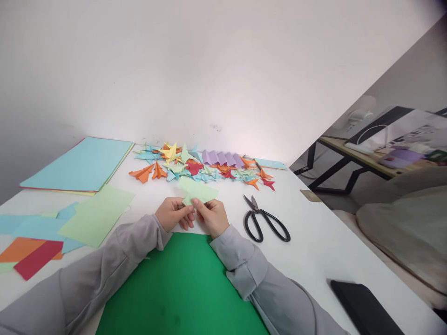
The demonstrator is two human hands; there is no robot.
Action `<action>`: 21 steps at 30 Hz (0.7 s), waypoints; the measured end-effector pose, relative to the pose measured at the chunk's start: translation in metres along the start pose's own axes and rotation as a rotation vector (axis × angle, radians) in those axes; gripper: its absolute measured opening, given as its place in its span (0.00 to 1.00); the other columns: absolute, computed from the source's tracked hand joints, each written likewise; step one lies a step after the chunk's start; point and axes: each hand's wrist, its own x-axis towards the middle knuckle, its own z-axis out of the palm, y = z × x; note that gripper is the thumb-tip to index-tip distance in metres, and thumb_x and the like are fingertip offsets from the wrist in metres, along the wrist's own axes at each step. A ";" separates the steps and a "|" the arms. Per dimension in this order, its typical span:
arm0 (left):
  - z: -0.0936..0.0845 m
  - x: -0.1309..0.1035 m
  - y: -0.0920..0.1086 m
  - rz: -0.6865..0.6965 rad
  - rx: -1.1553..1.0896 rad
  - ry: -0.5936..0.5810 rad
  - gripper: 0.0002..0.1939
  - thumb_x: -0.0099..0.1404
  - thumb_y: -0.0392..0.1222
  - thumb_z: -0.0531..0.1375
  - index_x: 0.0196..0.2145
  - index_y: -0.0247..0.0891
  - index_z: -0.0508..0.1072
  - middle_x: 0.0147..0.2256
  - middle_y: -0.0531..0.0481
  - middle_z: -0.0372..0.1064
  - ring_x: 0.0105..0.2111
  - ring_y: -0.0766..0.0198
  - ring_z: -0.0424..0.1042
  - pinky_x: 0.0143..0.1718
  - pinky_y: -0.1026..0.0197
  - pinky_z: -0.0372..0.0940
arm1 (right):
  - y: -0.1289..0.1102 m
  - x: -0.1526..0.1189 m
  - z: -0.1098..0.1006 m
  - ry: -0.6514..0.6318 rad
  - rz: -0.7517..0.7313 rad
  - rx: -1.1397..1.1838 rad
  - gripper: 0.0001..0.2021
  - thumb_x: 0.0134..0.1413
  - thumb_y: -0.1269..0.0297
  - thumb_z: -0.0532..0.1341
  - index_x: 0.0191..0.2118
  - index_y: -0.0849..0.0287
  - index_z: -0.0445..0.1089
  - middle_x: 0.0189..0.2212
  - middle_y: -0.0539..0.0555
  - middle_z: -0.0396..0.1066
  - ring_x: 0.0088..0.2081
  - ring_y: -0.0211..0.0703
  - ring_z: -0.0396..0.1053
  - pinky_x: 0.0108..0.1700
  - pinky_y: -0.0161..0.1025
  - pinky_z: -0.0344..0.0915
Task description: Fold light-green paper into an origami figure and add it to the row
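Note:
Both hands hold one folded piece of light green paper (199,190) just above the far edge of a green sheet (181,284). My left hand (172,215) pinches its lower left side between thumb and fingers. On the lower right, my right hand (212,216) grips it with the thumb on top. The fingers under the paper are partly hidden. Beyond the hands lies a heap of folded paper shapes (193,167) in several colours, with a pleated purple paper (223,159) among them. Black-handled scissors (261,215) rest spread apart to the right of my right hand.
A stack of coloured sheets (82,163), blue on top, lies at the back left. Nearer are a loose light green sheet (99,214) and cut pieces, including a red strip (39,260). A black flat object (363,307) sits at the front right. A wall bounds the white table (300,251).

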 end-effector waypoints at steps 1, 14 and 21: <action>0.000 -0.001 0.001 0.011 0.005 0.004 0.24 0.41 0.57 0.64 0.19 0.30 0.67 0.15 0.51 0.66 0.14 0.67 0.68 0.13 0.67 0.62 | -0.001 0.000 0.000 -0.011 0.001 -0.021 0.25 0.40 0.44 0.59 0.10 0.60 0.58 0.06 0.46 0.54 0.12 0.29 0.50 0.16 0.32 0.46; -0.001 -0.001 -0.001 0.033 -0.005 -0.052 0.22 0.43 0.56 0.64 0.20 0.31 0.67 0.15 0.51 0.66 0.13 0.68 0.66 0.12 0.69 0.60 | 0.003 -0.001 -0.001 -0.068 0.029 -0.023 0.27 0.40 0.42 0.58 0.08 0.59 0.54 0.05 0.44 0.47 0.11 0.27 0.44 0.15 0.32 0.39; -0.004 -0.001 0.000 -0.063 -0.091 -0.062 0.19 0.42 0.51 0.66 0.17 0.30 0.68 0.14 0.49 0.66 0.12 0.66 0.66 0.11 0.67 0.59 | 0.001 -0.001 -0.001 -0.137 0.060 0.000 0.27 0.41 0.42 0.57 0.08 0.60 0.58 0.05 0.46 0.52 0.11 0.28 0.47 0.14 0.32 0.41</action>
